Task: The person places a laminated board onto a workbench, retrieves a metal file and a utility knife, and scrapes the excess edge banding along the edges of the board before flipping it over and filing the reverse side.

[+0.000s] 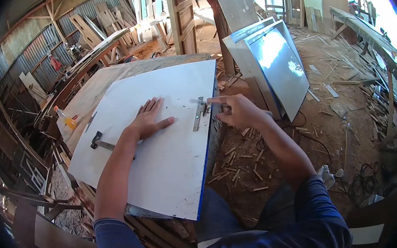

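A white panel [175, 149] lies flat across the counter [93, 86], its blue edge turned toward the person's right side. The left hand [149, 120] rests palm down on the panel, its grip spread, thumb held out from the fingers and pinching nothing. The right hand [241, 111] is at the panel's right edge, index finger reaching toward a narrow metal piece [198, 114] that lies on the white surface near that edge. The other fingers of the right hand are curled; I cannot tell whether its grip is pinching anything. A hammer [98, 140] lies on the panel to the left, its handle running toward the left forearm. Beyond it a thin dark tool [91, 122] lies near the panel's left edge, and a bottle of orange liquid [68, 121] is just beside the panel. A glossy panel [276, 63] leans at the right, above a floor strewn with wood scraps [233, 166]
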The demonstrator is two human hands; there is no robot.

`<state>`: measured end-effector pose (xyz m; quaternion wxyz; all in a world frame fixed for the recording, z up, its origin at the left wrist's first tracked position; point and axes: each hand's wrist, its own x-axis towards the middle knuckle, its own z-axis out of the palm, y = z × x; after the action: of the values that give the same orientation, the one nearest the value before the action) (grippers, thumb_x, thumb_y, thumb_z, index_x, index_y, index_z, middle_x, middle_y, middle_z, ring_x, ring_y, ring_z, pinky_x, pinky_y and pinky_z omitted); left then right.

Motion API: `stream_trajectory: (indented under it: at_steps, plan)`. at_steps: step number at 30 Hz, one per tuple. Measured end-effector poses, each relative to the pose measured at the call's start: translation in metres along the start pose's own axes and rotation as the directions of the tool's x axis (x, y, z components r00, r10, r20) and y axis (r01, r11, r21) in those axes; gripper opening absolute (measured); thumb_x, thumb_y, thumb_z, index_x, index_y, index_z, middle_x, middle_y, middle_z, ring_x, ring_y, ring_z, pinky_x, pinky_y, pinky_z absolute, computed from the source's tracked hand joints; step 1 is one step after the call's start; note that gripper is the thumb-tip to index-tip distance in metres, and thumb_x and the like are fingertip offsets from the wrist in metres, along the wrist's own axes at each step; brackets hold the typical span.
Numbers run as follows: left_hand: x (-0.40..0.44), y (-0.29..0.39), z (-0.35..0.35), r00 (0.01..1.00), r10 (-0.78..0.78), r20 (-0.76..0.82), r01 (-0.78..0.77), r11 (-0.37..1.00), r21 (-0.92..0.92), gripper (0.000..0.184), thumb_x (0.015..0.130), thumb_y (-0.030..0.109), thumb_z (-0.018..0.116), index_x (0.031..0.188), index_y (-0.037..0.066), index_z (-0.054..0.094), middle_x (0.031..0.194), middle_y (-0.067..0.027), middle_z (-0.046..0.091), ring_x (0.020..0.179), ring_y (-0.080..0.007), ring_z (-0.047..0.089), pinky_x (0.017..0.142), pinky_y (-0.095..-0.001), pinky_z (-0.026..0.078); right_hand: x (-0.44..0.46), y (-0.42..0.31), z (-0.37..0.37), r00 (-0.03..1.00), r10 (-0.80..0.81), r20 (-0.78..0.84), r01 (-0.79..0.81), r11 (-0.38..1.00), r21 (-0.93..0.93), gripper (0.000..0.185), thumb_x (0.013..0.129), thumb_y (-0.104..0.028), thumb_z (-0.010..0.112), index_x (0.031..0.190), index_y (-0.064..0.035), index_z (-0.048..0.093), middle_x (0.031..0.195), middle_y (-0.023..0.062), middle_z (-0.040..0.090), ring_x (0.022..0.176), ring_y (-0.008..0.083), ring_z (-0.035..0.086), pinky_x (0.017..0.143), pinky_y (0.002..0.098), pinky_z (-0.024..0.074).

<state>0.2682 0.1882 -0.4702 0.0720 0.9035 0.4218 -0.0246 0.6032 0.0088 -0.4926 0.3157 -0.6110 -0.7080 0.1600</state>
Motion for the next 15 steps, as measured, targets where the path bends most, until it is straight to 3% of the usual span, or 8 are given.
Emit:
stream_trajectory:
  at_steps: [2, 3, 6, 9, 12, 15]
  plan:
    - [0.002, -0.003, 0.002, 1.0, 0.002, -0.006, -0.002, 1.0, 0.002, 0.128, 0.092, 0.096, 0.046, 0.179, 0.008, 0.01, 0.185, -0.0226, 0.008, 0.173, -0.0331, 0.002, 0.14, -0.0453, 0.003, 0.0, 0.001, 0.014, 0.993, -0.099, -0.066, 0.092, 0.991, -0.099, 0.06, 0.091, -0.02, 0.076, 0.151, -0.0202, 0.069, 0.101, 0.0265, 0.078, 0.097, 0.0421, 0.077, 0.097, 0.0481, 0.0594]
    - [0.003, -0.004, 0.0, 1.0, 0.002, -0.012, -0.001, 1.0, 0.006, 0.128, 0.092, 0.096, 0.046, 0.179, 0.008, 0.01, 0.185, -0.0226, 0.008, 0.173, -0.0331, 0.002, 0.14, -0.0453, 0.003, -0.004, -0.006, 0.01, 0.998, -0.055, -0.031, 0.05, 0.99, -0.135, 0.06, 0.089, -0.016, 0.072, 0.149, -0.0228, 0.071, 0.096, 0.0258, 0.078, 0.098, 0.0435, 0.077, 0.097, 0.0511, 0.0599]
    - [0.004, -0.006, 0.006, 1.0, 0.003, -0.01, -0.003, 1.0, 0.003, 0.128, 0.093, 0.095, 0.046, 0.179, 0.008, 0.01, 0.185, -0.0226, 0.008, 0.173, -0.0331, 0.002, 0.14, -0.0453, 0.003, -0.016, -0.009, 0.013, 0.98, -0.2, 0.019, 0.201, 0.976, -0.081, 0.059, 0.087, -0.015, 0.073, 0.146, -0.0243, 0.073, 0.092, 0.0222, 0.079, 0.09, 0.0404, 0.079, 0.092, 0.0502, 0.0619]
    - [0.005, -0.009, 0.005, 1.0, 0.005, -0.018, -0.005, 1.0, 0.001, 0.128, 0.092, 0.096, 0.045, 0.179, 0.008, 0.01, 0.185, -0.0225, 0.008, 0.173, -0.0331, 0.002, 0.14, -0.0453, 0.002, -0.028, -0.016, 0.011, 0.88, -0.47, 0.07, 0.469, 0.882, 0.037, 0.059, 0.084, -0.013, 0.073, 0.142, -0.0229, 0.075, 0.09, 0.0202, 0.079, 0.087, 0.0387, 0.079, 0.089, 0.0505, 0.0629]
    - [0.002, -0.005, 0.004, 1.0, 0.003, -0.005, -0.003, 1.0, 0.01, 0.125, 0.094, 0.093, 0.045, 0.178, 0.007, 0.009, 0.185, -0.0222, 0.008, 0.173, -0.033, 0.003, 0.14, -0.0448, 0.003, -0.021, -0.016, 0.011, 0.978, -0.19, -0.084, 0.182, 0.979, -0.089, 0.058, 0.083, -0.014, 0.073, 0.14, -0.0227, 0.076, 0.09, 0.0214, 0.079, 0.086, 0.0391, 0.079, 0.086, 0.0511, 0.0633]
    - [-0.001, 0.002, -0.002, 1.0, -0.019, 0.011, 0.018, 0.999, 0.037, 0.12, 0.099, 0.088, 0.045, 0.178, 0.006, 0.007, 0.185, -0.0217, 0.007, 0.172, -0.033, 0.004, 0.14, -0.044, 0.003, -0.033, -0.023, 0.019, 0.982, -0.187, -0.012, 0.178, 0.95, -0.256, 0.069, 0.082, -0.014, 0.072, 0.15, -0.0222, 0.068, 0.08, 0.0216, 0.075, 0.081, 0.041, 0.077, 0.08, 0.0536, 0.0622]
